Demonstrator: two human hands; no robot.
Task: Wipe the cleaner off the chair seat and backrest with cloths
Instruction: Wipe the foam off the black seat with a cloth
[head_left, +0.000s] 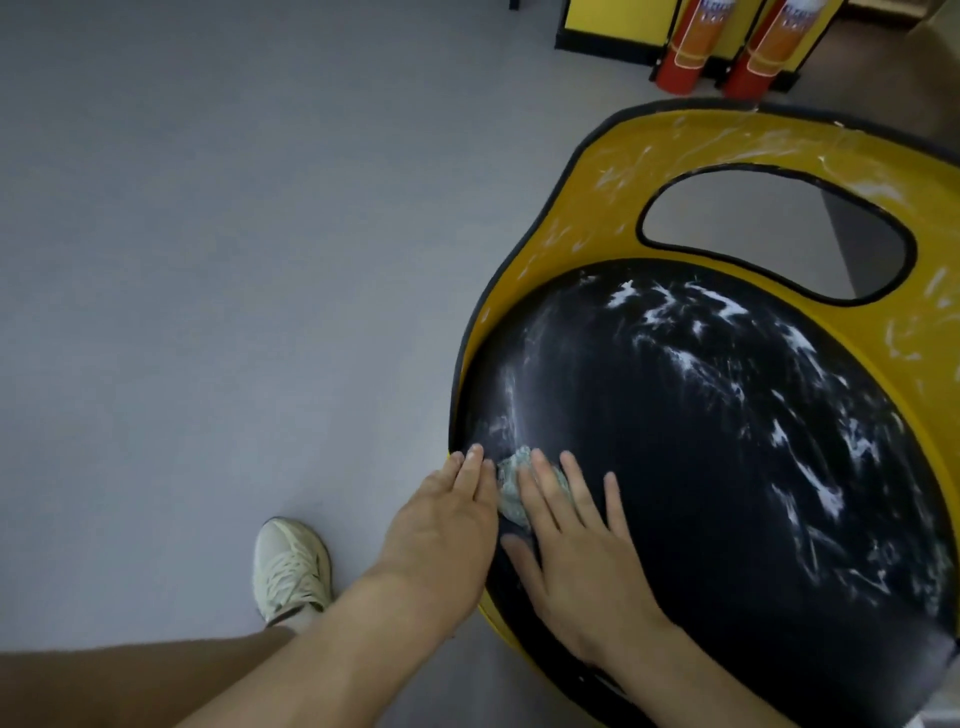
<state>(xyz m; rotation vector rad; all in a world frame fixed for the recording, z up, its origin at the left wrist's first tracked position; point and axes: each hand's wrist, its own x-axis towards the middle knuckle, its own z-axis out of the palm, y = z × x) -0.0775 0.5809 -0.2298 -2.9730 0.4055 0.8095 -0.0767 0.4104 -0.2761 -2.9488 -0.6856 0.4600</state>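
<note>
My left hand (447, 519) and right hand (571, 535) lie flat, fingers spread, pressing a crumpled cloth (511, 488) at the black seat's (701, 467) left edge.

An indoor public-looking room — plain grey floor (208, 260), two red spray cans (691, 47) by yellow furniture (602, 15).

No text can be read with certainty. The two red-and-orange spray cans (693, 47) at the top edge carry printed labels — blue lettering on a white band — but the print is too blurred and cropped to make out.
</note>
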